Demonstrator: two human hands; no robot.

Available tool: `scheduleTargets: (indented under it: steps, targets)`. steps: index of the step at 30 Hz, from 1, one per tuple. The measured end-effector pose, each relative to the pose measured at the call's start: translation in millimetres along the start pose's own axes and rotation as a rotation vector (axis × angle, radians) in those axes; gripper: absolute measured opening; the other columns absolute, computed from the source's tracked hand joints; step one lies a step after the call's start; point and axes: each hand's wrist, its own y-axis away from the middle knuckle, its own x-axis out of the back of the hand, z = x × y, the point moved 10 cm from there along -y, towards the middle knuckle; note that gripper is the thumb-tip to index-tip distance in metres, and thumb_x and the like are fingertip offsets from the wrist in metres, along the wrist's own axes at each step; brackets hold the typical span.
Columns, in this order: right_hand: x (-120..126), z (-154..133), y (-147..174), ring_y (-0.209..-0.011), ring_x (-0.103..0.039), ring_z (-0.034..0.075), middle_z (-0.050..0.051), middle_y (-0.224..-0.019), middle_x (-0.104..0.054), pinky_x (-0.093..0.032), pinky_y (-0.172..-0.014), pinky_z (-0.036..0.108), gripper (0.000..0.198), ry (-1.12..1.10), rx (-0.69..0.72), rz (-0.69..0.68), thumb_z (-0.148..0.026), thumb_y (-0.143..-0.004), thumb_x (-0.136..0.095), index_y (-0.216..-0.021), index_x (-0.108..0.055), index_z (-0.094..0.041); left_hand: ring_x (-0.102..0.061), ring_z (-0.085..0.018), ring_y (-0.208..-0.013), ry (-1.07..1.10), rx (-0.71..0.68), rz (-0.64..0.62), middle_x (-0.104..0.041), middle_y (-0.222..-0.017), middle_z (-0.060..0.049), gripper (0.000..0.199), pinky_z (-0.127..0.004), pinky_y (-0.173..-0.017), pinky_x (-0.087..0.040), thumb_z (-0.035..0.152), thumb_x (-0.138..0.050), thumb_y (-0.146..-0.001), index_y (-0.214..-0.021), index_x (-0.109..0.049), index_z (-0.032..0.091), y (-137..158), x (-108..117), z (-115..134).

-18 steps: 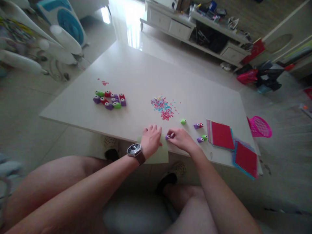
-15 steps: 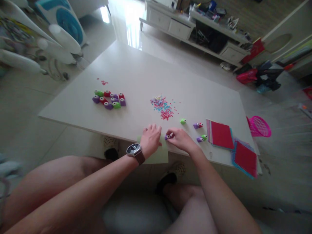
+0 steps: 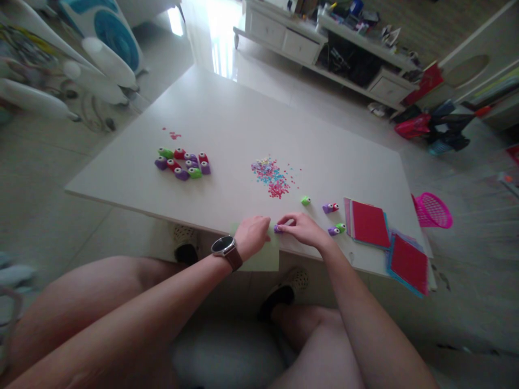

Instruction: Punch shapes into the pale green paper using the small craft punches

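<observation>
A pale green sheet of paper [image 3: 265, 259] lies at the table's near edge and hangs over it. My left hand [image 3: 253, 236], with a watch on the wrist, rests on this sheet, its fingers bent and pressed together over the paper. What its fingertips do is partly hidden. My right hand [image 3: 299, 227] is closed on a small purple craft punch [image 3: 278, 229] at the sheet's right edge, thumb and fingers around it. Close by stand a green punch [image 3: 305, 200], a purple and red pair [image 3: 330, 208] and a purple and green pair [image 3: 336, 229].
Punched paper bits [image 3: 273, 177] lie heaped mid-table, with a few red ones [image 3: 174, 135] at left. Several more punches [image 3: 182, 163] stand grouped there. Two stacks of coloured paper, a nearer-middle stack [image 3: 370, 224] and a corner stack [image 3: 408, 265], lie right. A pink basket [image 3: 433, 210] stands beyond.
My left hand's outstretched fingers have curled in and drawn together over the paper. My right hand stays at the sheet's edge with the purple punch, its grip slightly shifted.
</observation>
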Motion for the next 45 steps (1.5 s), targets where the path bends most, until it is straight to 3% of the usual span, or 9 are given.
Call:
scheduleTargets:
  steps: [16,21,25,28,39,45]
  targets:
    - [-1.3,-1.1,-4.0,-0.089,-0.072,0.019,0.008,-0.098,-0.081,-0.053,-0.083,0.029,0.010,-0.053,0.032,0.029,-0.023,-0.093,-0.079,-0.099,-0.081,-0.015,-0.071,-0.026,-0.104,0.020,0.002,-0.019,-0.077,-0.111,-0.011,0.020,-0.035,-0.086,-0.050,0.028,-0.073,-0.094,-0.112,-0.071,0.019,-4.2,-8.7,-4.6]
    - [-4.5,7.6,-10.7,-0.085,-0.073,0.020,0.008,-0.090,-0.080,-0.054,-0.076,0.028,0.009,-0.091,-0.020,0.037,-0.020,-0.090,-0.081,-0.097,-0.080,-0.014,-0.072,-0.027,-0.104,0.036,0.008,-0.052,-0.078,-0.110,-0.013,0.023,-0.035,-0.083,-0.050,0.035,-0.067,-0.097,-0.110,-0.072,0.017,-6.5,-2.6,-1.9]
    - [-4.7,13.0,-18.5,-0.082,-0.072,0.019,0.008,-0.088,-0.078,-0.054,-0.073,0.026,0.012,-0.097,-0.067,0.064,-0.014,-0.084,-0.085,-0.092,-0.076,-0.014,-0.074,-0.029,-0.091,0.090,0.065,-0.146,-0.079,-0.099,-0.016,0.054,-0.036,-0.074,-0.048,0.060,-0.046,-0.106,-0.103,-0.076,0.015,-9.5,-0.5,-2.5]
    - [-2.7,16.4,-22.2,-0.079,-0.070,0.018,0.008,-0.089,-0.077,-0.052,-0.068,0.025,0.019,-0.041,-0.138,0.079,-0.014,-0.079,-0.089,-0.090,-0.074,-0.013,-0.074,-0.030,-0.092,0.066,0.089,-0.141,-0.079,-0.099,-0.019,0.066,-0.037,-0.073,-0.048,0.067,-0.038,-0.107,-0.104,-0.077,0.013,-11.0,2.7,-2.9]
    - [2.7,7.5,-27.8,-0.076,-0.068,0.018,0.007,-0.084,-0.076,-0.044,-0.061,0.026,0.029,0.204,-0.252,0.068,-0.021,-0.074,-0.096,-0.086,-0.070,-0.017,-0.076,-0.034,-0.103,-0.053,0.158,-0.118,-0.078,-0.112,-0.024,0.062,-0.037,-0.075,-0.051,0.058,-0.037,-0.109,-0.116,-0.076,0.010,-11.9,3.9,-0.2]
    - [6.5,16.1,-24.0,-0.081,-0.071,0.019,0.009,-0.092,-0.079,-0.049,-0.065,0.025,0.026,-0.014,-0.250,0.030,-0.014,-0.076,-0.092,-0.090,-0.070,-0.015,-0.075,-0.033,-0.105,-0.033,0.094,-0.175,-0.078,-0.112,-0.023,0.057,-0.037,-0.078,-0.051,0.054,-0.038,-0.111,-0.116,-0.074,0.010,-13.5,0.0,2.3]
